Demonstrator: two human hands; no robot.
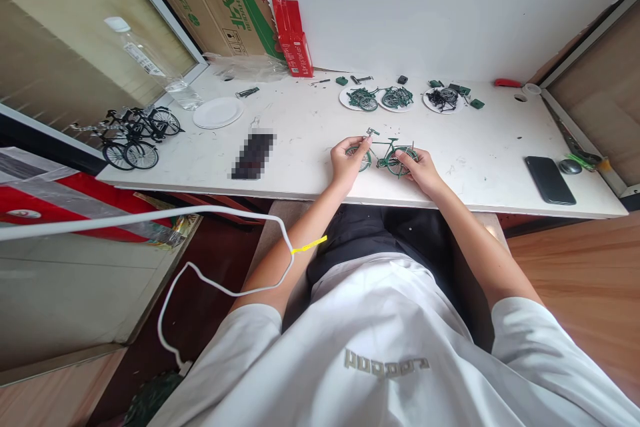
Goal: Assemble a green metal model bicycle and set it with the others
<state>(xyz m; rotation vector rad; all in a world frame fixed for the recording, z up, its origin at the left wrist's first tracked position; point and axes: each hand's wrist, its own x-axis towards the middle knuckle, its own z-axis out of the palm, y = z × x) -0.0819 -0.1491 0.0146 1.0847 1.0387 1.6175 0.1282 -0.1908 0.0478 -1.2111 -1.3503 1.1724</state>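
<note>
A small green model bicycle (386, 158) stands upright between my hands near the front of the white table. My left hand (347, 161) is closed on its front end, with thumb and fingers by the handlebar and front wheel. At the other end my right hand (419, 167) pinches the rear wheel, the thumb lying over it. Parts of both wheels are hidden behind my fingers. Behind the bicycle, white plates (346, 99) hold green bicycle parts (397, 98) and black parts (444, 99).
Several black model bicycles (143, 155) stand at the left end, near a clear bottle (150, 63) and a white plate (218, 121). A phone (550, 180) lies at the right. A red box (295, 47) stands at the back. A white cable (225, 209) crosses before my left arm.
</note>
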